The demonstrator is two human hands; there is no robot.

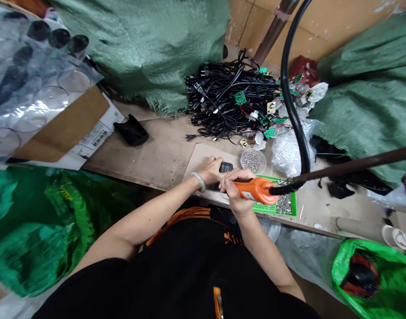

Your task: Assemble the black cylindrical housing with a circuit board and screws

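Note:
My right hand (234, 189) is shut around an orange electric screwdriver (256, 189), whose tip is hidden behind the hand and tool body. My left hand (208, 172), with a pale bangle (198, 181) on its wrist, grips a small black plastic housing (226, 167) on a cardboard sheet (203, 159). Just beyond the hands sits a clear bowl of small screws (252, 161). A green perforated tray (286, 201) holding loose screws lies under the screwdriver's front end.
A tangle of black power cords with green circuit boards (229, 99) lies behind the bowl, beside bubble wrap (287, 150). A thick black cable (289, 97) and a brown pole (349, 168) cross the right side. Green woven sacks (136, 44) border the wooden bench (146, 153).

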